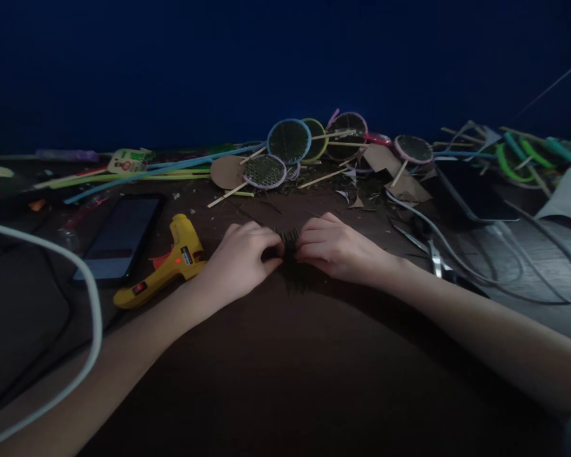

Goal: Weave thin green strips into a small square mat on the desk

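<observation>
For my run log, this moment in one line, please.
left hand: holding dark strands | right hand: holding same strands | glue gun: left side, red light on | scissors: right side

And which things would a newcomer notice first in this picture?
Perhaps the yellow glue gun beside the left hand. In the center, that hand and the right hand hold a dark, bristly piece. Behind them lie round discs with coloured rims, some on sticks.
</observation>
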The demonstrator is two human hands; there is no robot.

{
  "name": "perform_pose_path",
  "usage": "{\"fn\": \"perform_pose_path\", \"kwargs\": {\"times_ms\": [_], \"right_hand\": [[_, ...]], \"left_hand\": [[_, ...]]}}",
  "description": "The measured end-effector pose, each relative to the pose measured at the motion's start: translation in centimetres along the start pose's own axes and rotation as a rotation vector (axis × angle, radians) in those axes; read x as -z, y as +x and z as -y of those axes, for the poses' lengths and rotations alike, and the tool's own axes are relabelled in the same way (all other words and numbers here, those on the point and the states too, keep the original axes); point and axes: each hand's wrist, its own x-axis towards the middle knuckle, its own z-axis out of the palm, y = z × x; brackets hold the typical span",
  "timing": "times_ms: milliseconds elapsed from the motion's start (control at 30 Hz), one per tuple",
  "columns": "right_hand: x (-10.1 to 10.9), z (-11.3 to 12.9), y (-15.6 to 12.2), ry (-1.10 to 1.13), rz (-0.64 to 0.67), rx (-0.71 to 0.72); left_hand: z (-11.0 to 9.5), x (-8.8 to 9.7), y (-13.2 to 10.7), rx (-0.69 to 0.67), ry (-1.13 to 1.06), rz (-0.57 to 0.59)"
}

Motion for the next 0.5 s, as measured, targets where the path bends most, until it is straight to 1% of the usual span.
{"fn": "perform_pose_path", "kwargs": {"times_ms": [133,333,500], "right_hand": [[-0.04,-0.15,-0.03,0.034,-0.005,-0.016],[0.56,-0.83,-0.23,0.173,-0.012,-0.078],[0.80,-0.84,-0.26,0.174,0.007,-0.064]], "left_hand": [[0.03,-0.03,0.01,-0.005,-0.003,-0.001],[0.10,0.00,0.06,-0.010,-0.015,-0.002],[0.21,0.01,0.03,-0.021,0.008,0.005]]}}
